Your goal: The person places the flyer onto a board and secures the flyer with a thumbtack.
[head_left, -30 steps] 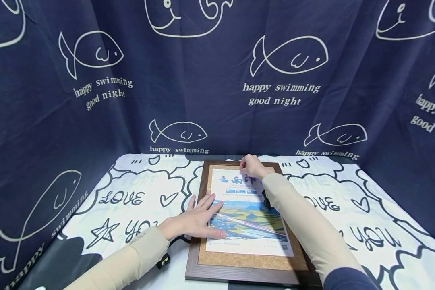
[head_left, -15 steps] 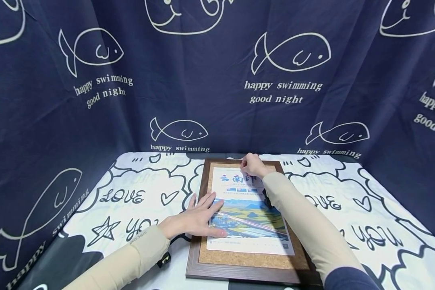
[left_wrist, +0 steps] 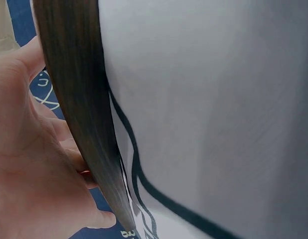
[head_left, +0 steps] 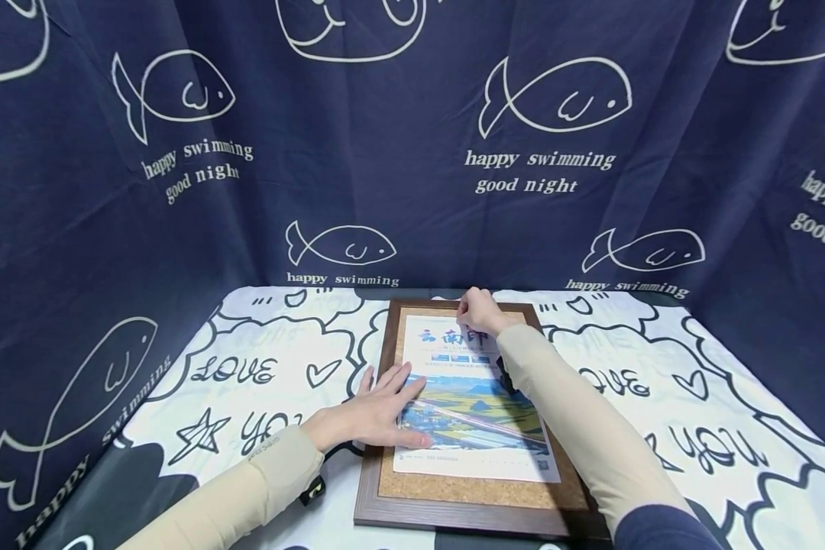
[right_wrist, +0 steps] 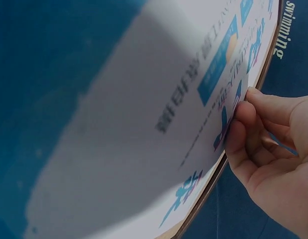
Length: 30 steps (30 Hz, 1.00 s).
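A wood-framed cork board [head_left: 495, 493] lies on the table, and a printed landscape poster [head_left: 484, 409] with blue lettering covers most of it. My left hand [head_left: 381, 416] rests with spread fingers across the board's left edge and onto the poster. Close up in the left wrist view, the dark frame edge [left_wrist: 77, 74] passes in front of that hand [left_wrist: 34, 154]. My right hand [head_left: 481, 312] is at the poster's top, fingers curled. In the right wrist view, its thumb and fingertips [right_wrist: 251, 93] come together at the paper; I cannot tell what is between them.
A white cloth with black lettering and outlines [head_left: 247, 328] covers the table around the board. Behind and at both sides hangs a navy curtain [head_left: 426, 183] with white fish drawings. A black strap piece [head_left: 312, 490] shows under the left wrist.
The head view has shifted slightly, so the scene sits a little higher and farther right in it. Both hands keep their places on the board and poster.
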Available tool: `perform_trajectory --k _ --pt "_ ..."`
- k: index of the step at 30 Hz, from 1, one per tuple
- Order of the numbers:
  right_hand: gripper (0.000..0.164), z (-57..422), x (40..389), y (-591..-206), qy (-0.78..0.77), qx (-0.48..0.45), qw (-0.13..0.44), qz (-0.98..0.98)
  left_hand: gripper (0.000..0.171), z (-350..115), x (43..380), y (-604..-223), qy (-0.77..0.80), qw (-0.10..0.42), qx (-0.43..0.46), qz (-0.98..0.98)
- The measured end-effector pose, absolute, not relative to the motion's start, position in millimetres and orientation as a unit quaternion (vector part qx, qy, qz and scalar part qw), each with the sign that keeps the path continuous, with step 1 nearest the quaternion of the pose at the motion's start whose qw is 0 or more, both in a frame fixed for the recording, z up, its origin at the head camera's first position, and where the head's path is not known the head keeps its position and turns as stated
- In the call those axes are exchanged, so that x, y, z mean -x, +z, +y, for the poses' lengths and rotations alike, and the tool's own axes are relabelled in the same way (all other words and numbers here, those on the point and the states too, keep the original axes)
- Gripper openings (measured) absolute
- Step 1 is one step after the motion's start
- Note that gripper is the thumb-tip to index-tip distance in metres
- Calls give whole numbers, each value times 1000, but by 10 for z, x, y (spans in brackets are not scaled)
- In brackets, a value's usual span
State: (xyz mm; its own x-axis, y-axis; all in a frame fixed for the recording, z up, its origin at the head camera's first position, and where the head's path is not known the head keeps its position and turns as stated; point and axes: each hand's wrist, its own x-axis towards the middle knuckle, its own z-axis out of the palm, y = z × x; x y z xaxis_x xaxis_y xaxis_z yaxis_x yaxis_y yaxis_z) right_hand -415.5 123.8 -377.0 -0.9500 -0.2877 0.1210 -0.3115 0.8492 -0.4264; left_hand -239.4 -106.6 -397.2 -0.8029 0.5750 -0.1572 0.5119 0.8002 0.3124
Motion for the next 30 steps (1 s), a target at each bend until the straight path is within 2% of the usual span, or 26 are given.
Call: perform_trajectory --k 8,21,30 --pt "11 1289 4161 -3758 241 -150 9 -959 96 -1044 2403 -3954 124 120 -299 939" --pt "26 1242 4182 -3734 230 -78 -46 -969 96 -1065 2390 -3964 125 122 -295 939" --pt "26 1210 4200 -3724 206 -80 -37 -975 96 -1072 2394 -3952 124 122 -296 939"
